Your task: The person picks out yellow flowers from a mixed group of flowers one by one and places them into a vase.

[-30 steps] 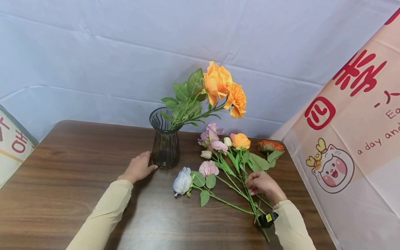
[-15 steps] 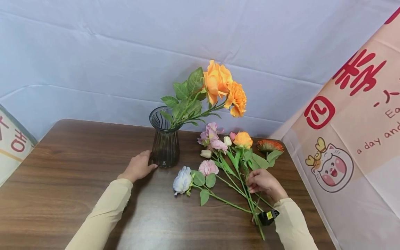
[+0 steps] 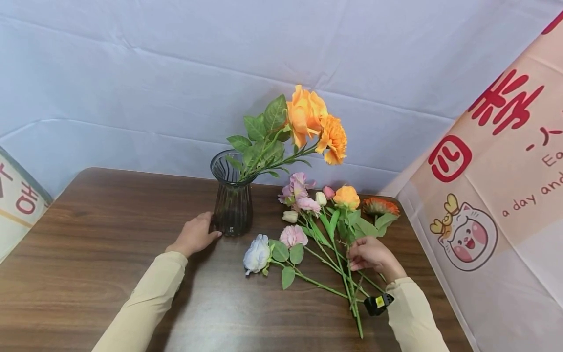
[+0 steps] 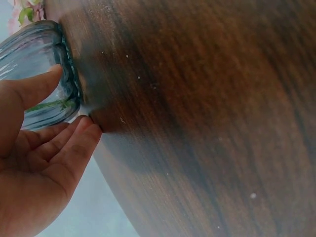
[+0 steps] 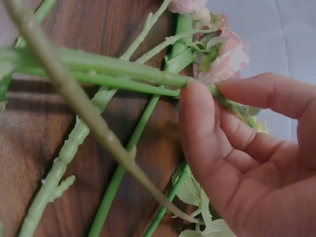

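Head view: looks forward and down over the desk (image 3: 123, 220), covering both far corners. Left-wrist view: close, rolled sideways, facing the base of the vase (image 4: 42, 52). Right-wrist view: equally close, facing the pinched stem (image 5: 113, 68), apparently from low. Head view shares both areas.

Creased cream left sleeve (image 3: 142, 303), matching right sleeve (image 3: 413, 313), boxy black wrist camera (image 3: 374, 308) beside it, small yellow label (image 3: 379, 302)
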{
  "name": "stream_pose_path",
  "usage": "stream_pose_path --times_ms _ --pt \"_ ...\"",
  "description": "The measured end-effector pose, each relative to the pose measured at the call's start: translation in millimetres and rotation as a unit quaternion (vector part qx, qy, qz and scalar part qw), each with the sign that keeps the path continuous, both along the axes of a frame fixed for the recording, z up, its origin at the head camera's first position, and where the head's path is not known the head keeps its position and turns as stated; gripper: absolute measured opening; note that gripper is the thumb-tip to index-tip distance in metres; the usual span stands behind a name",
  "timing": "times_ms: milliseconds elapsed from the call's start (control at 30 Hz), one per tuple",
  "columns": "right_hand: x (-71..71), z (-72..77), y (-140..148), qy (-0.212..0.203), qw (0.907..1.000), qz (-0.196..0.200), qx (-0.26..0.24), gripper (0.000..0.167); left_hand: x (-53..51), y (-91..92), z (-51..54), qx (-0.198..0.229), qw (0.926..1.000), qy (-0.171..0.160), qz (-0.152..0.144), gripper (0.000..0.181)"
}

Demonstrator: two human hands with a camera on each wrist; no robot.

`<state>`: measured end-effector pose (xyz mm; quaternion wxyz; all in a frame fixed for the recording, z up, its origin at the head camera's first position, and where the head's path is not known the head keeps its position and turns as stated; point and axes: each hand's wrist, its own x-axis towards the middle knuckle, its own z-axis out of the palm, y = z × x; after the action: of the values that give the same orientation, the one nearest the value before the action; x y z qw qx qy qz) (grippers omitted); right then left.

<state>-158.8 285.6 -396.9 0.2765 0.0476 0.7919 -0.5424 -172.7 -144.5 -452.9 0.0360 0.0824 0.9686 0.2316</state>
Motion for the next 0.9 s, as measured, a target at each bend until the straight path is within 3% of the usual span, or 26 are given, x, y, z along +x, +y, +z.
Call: stream_pose_path --times_ms 367,900 --pt "-3.3 0.1 -2 -0.016 0.9996 -0.006 -0.024 0.012 -0.9 -0.6 -1.7 0.003 1.0 0.003 -0.001 0.059" --pt "-3.7 -7.8 -13 0.006 0.9991 -0.02 -0.037 0.006 -0.3 -1.1 -1.0 0.009 1.0 0.002 0.0 0.057"
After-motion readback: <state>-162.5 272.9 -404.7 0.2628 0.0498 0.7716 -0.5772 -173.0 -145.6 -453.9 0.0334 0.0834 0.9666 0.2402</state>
